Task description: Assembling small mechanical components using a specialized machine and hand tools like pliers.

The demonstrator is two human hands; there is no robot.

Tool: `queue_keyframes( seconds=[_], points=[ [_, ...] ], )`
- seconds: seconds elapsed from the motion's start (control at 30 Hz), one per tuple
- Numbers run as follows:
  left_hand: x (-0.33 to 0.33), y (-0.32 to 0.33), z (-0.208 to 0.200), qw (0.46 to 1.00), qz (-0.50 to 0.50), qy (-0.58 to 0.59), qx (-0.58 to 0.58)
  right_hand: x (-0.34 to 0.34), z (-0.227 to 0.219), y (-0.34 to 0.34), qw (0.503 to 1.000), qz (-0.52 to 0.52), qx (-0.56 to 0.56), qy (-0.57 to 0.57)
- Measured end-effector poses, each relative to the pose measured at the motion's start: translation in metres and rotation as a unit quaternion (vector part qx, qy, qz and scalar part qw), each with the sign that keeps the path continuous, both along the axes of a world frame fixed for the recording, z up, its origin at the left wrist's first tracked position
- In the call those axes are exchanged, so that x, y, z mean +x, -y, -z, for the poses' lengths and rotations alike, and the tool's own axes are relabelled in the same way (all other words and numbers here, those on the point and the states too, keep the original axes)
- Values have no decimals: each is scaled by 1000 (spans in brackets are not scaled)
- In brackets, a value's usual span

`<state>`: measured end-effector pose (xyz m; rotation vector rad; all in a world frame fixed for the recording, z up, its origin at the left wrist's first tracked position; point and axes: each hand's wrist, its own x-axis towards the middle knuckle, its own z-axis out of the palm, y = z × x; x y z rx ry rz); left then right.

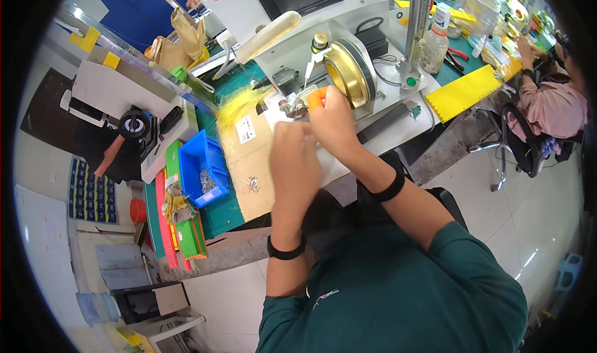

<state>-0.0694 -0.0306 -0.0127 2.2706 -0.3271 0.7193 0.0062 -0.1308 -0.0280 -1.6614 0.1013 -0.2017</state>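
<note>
My right hand [333, 118] is raised to a small metal clamp [293, 106] on the bench, its fingers pinched on a small orange piece [317, 96]. My left hand [292, 155] sits just below and left of it, fingers curled; whether it holds something thin I cannot tell. A tuft of yellow fibre [235, 102] lies left of the clamp on a brown cardboard sheet [252, 166]. Behind the hands stands a round brass-coloured dish [346, 73] on a white machine [292, 14].
A blue bin [202, 174] with small metal parts sits left of the cardboard, beside green and red strips [177, 229]. A yellow perforated strip [463, 92], a plastic bottle [434, 47] and pliers [456, 58] lie at right. Another person [553, 98] sits at far right.
</note>
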Motion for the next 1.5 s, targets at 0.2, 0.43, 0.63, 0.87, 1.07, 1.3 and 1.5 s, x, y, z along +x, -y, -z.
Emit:
queue_keyframes(
  seconds=[0.2, 0.43, 0.63, 0.87, 1.07, 1.3, 1.5],
  points=[
    [58, -41, -64, 995, 41, -43, -77, 30, 21, -10, 999, 46, 8, 23],
    [126, -62, -78, 931, 226, -283, -49, 51, 41, -22, 999, 13, 43, 3],
    [145, -58, -65, 883, 283, -372, -37, 49, 38, -22, 996, -2, 83, -21],
    [87, -24, -74, 969, 95, 0, 228, -3, 16, -11, 994, 23, 107, 23],
    [34, 13, -52, 982, -47, 107, 148, -96, 4, 33, 986, 34, -11, 162],
    [25, 20, -2, 992, -56, 90, 71, -68, 20, 50, 892, 71, -351, 276],
    [24, 16, -1, 991, -55, 96, 76, -47, 48, 42, 884, 23, -415, 212]
  ],
)
